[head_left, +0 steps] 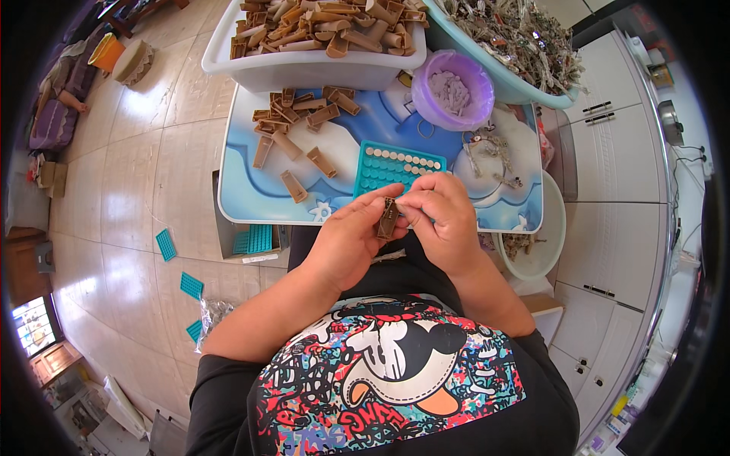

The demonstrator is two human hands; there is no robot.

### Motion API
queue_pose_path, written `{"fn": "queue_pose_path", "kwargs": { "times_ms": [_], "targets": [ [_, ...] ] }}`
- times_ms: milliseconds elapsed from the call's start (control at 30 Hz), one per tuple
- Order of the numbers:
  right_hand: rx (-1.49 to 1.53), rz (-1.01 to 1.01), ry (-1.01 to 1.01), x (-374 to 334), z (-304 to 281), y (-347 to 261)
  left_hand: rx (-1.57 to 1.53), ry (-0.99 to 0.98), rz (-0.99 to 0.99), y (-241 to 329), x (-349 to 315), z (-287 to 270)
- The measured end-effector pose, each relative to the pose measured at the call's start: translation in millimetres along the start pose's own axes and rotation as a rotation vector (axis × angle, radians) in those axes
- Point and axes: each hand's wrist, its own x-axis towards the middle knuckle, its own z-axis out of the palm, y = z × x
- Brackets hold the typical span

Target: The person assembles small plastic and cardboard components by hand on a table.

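Observation:
My left hand [344, 242] is closed around a small dark brown plastic case [387, 222], tapered in shape with raised marks on its face. The thumb and fingers of my right hand [445, 216] are pinched together at the case's upper right end; anything between those fingertips is too small to make out. Just beyond both hands lies a teal grid tray [369, 172] with rows of small pale round pieces in some of its cells. More brown plastic pieces [322, 161] are scattered on the blue patterned table [251, 186], left of the tray.
A white tub [304, 74] heaped with brown pieces stands at the back. Beside it are a purple bowl [449, 106] of greyish lumps and a large pale basin [563, 99] of tangled strands. Loose strands [487, 156] lie at right. Teal trays [166, 244] rest on the floor.

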Motion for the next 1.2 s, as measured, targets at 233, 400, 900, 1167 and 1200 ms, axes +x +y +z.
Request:
{"fn": "queue_pose_path", "kwargs": {
  "times_ms": [233, 400, 900, 1167, 1200],
  "targets": [
    [-0.049, -0.059, -0.021, 4.0, -3.4, -1.6, 0.208, 0.068, 0.024, 1.4, -2.6, 4.9],
    [-0.045, -0.043, 0.024, 5.3, 0.6, -3.7, 0.248, 0.054, 0.033, -0.1, -1.5, 2.6],
    [-0.042, -0.012, -0.053, -3.7, 2.6, -14.3, 0.284, 0.124, 0.084, 3.3, -1.5, 5.1],
    [-0.216, -0.14, -0.003, -1.3, 2.3, -13.9, 0.26, 0.104, 0.133, 4.1, -3.5, 5.4],
    [-0.216, -0.14, -0.003, -0.5, 1.6, -15.2, 0.247, 0.105, 0.139, 4.0, -3.4, 5.5]
  ]
}}
